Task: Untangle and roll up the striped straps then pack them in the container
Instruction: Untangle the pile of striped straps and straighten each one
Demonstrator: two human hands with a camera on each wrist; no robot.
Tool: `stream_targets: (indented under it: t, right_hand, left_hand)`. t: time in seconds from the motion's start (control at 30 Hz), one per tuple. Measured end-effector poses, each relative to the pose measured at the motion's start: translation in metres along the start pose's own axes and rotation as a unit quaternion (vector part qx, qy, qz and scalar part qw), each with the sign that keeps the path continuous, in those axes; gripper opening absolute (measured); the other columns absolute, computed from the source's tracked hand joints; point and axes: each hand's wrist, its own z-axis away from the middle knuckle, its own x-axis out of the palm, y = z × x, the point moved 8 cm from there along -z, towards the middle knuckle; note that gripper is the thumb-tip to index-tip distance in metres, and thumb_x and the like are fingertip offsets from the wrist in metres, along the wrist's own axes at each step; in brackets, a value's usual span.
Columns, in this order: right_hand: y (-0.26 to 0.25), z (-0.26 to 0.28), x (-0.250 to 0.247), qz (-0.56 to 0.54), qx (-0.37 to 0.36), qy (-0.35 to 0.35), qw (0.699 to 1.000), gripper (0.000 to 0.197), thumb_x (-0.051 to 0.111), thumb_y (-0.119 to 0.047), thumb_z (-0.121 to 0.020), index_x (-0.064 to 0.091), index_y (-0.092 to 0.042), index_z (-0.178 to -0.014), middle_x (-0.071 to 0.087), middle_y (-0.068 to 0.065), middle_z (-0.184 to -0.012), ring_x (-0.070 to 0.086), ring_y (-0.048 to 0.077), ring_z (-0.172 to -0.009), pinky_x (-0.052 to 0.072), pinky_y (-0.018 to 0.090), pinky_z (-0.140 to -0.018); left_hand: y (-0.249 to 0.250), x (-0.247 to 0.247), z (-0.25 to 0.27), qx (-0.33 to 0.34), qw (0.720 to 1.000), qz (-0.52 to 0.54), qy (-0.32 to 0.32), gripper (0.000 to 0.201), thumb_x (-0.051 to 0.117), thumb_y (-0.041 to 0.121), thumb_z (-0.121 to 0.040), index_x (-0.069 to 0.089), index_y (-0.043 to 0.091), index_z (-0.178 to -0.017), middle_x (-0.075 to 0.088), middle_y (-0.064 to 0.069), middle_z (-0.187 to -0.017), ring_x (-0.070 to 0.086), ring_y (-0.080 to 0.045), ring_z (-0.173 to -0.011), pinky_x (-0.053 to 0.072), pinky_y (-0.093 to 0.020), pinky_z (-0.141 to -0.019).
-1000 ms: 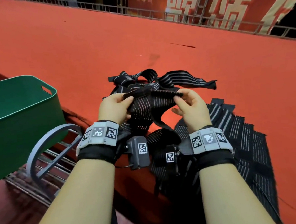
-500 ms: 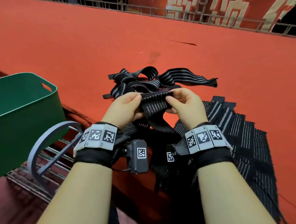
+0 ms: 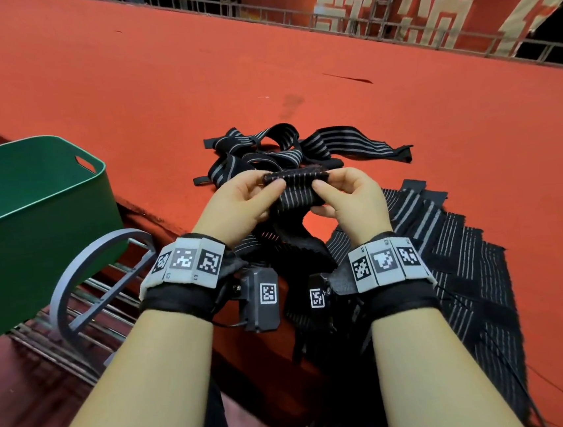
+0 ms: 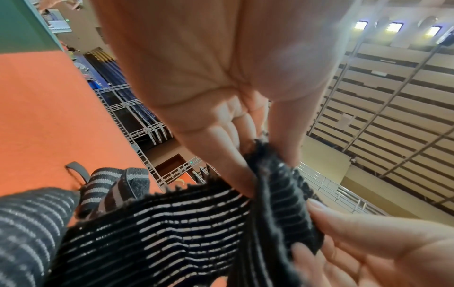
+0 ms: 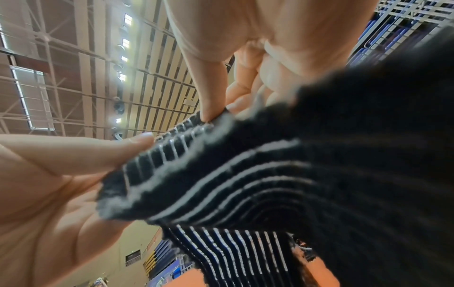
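Both hands hold one black strap with thin white stripes [image 3: 297, 191] above the red surface, its top end folded over into a short roll. My left hand [image 3: 248, 199] pinches the roll's left end and my right hand [image 3: 343, 190] pinches its right end. The rest of the strap hangs down between my wrists. In the left wrist view my thumb and fingers [image 4: 236, 147] clamp the strap's frayed edge [image 4: 267, 155]. In the right wrist view the thumb tip [image 5: 211, 110] presses the rolled end [image 5: 176, 155]. A tangled heap of striped straps [image 3: 287, 147] lies just beyond. The green container [image 3: 33, 216] stands at the left.
Several flattened striped straps [image 3: 448, 249] lie fanned out on the red surface [image 3: 158, 87] to the right of my right wrist. A grey ring-shaped frame [image 3: 90, 276] and metal rails sit below the container. A metal railing and a red banner run along the far edge.
The hands have drawn closer together and turned the strap's top end over into a tighter, narrower roll. The hanging part has shortened slightly.
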Motion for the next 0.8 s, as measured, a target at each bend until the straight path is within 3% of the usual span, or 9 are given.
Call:
stream_targets:
  t: [0.1, 0.2, 0.27, 0.33, 0.4, 0.47, 0.57, 0.7, 0.8]
  right_hand:
    - [0.0, 0.002, 0.0, 0.01, 0.0, 0.001, 1.0, 0.014, 0.061, -0.005, -0.087, 0.056, -0.014, -0.077, 0.062, 0.012, -0.09, 0.064, 0.018, -0.082, 0.057, 0.027, -0.069]
    - [-0.002, 0.002, 0.0, 0.07, -0.01, 0.007, 0.997, 0.017, 0.063, -0.011, -0.087, 0.055, -0.02, -0.076, 0.06, 0.0, -0.08, 0.058, 0.011, -0.075, 0.054, 0.029, -0.073]
    - [-0.005, 0.001, -0.001, 0.112, -0.029, 0.013, 0.993, 0.016, 0.065, -0.016, -0.086, 0.054, -0.025, -0.077, 0.06, -0.004, -0.085, 0.055, 0.007, -0.074, 0.048, 0.025, -0.072]
    - [-0.006, 0.001, -0.002, 0.127, -0.037, 0.015, 0.991, 0.015, 0.066, -0.02, -0.085, 0.052, -0.026, -0.088, 0.057, -0.008, -0.097, 0.053, 0.003, -0.079, 0.043, 0.015, -0.069]
    - [-0.004, 0.001, -0.001, 0.111, -0.026, -0.007, 0.993, 0.027, 0.066, -0.02, -0.085, 0.048, -0.025, -0.105, 0.054, -0.012, -0.1, 0.052, -0.001, -0.079, 0.042, 0.008, -0.066]
    - [0.0, 0.001, 0.007, 0.115, -0.003, -0.057, 0.992, 0.034, 0.067, -0.019, -0.085, 0.048, -0.023, -0.113, 0.057, -0.01, -0.095, 0.054, 0.0, -0.076, 0.042, 0.007, -0.064]
    - [0.009, 0.004, 0.024, 0.142, 0.034, -0.133, 0.98, 0.022, 0.062, -0.017, -0.089, 0.055, -0.016, -0.109, 0.061, -0.004, -0.088, 0.054, 0.005, -0.063, 0.039, 0.01, -0.051]
    - [0.005, -0.007, 0.035, 0.076, 0.054, -0.131, 0.987, 0.01, 0.053, -0.009, -0.094, 0.059, -0.017, -0.095, 0.063, -0.001, -0.086, 0.058, 0.011, -0.06, 0.043, 0.016, -0.05]
    - [-0.017, -0.028, 0.036, 0.018, 0.046, -0.107, 0.993, 0.012, 0.049, -0.004, -0.095, 0.056, -0.014, -0.099, 0.062, 0.001, -0.091, 0.063, 0.009, -0.064, 0.052, 0.016, -0.058]
  left_hand:
    - [-0.002, 0.0, -0.001, 0.01, 0.999, -0.031, -0.012, 0.018, 0.056, 0.011, -0.091, 0.06, 0.027, -0.099, 0.071, 0.001, -0.1, 0.067, -0.013, -0.097, 0.052, -0.038, -0.092]
    - [-0.002, -0.004, -0.004, 0.019, 0.998, -0.056, 0.004, 0.021, 0.056, 0.011, -0.091, 0.06, 0.029, -0.1, 0.07, 0.002, -0.102, 0.066, -0.01, -0.099, 0.052, -0.038, -0.092]
    - [-0.002, -0.005, -0.005, 0.025, 0.998, -0.061, 0.012, 0.021, 0.056, 0.01, -0.091, 0.061, 0.03, -0.097, 0.07, 0.003, -0.099, 0.066, -0.01, -0.097, 0.052, -0.036, -0.091]
    - [-0.002, -0.007, -0.007, 0.034, 0.998, -0.048, 0.018, 0.023, 0.054, 0.006, -0.091, 0.06, 0.028, -0.092, 0.069, 0.005, -0.092, 0.066, -0.007, -0.089, 0.052, -0.03, -0.086]
    - [0.001, -0.008, -0.006, 0.04, 0.998, -0.035, 0.021, 0.026, 0.053, 0.003, -0.091, 0.06, 0.028, -0.089, 0.069, 0.01, -0.084, 0.065, -0.001, -0.08, 0.05, -0.022, -0.077]
    - [0.001, -0.009, -0.006, 0.044, 0.998, -0.034, 0.021, 0.026, 0.054, 0.004, -0.091, 0.06, 0.029, -0.087, 0.07, 0.012, -0.081, 0.066, -0.002, -0.079, 0.049, -0.02, -0.074]
    - [0.006, -0.011, -0.007, 0.059, 0.997, -0.051, 0.026, 0.024, 0.055, 0.007, -0.091, 0.06, 0.03, -0.088, 0.07, 0.009, -0.087, 0.066, -0.006, -0.085, 0.049, -0.02, -0.075]
    - [0.015, -0.025, -0.017, 0.083, 0.99, -0.083, 0.074, 0.018, 0.058, 0.013, -0.09, 0.057, 0.031, -0.087, 0.065, 0.011, -0.083, 0.06, 0.0, -0.075, 0.044, -0.015, -0.068]
    - [0.012, -0.042, -0.031, 0.06, 0.99, -0.086, 0.097, 0.013, 0.05, 0.022, -0.095, 0.055, 0.03, -0.086, 0.057, 0.01, -0.08, 0.056, -0.006, -0.075, 0.051, -0.027, -0.075]
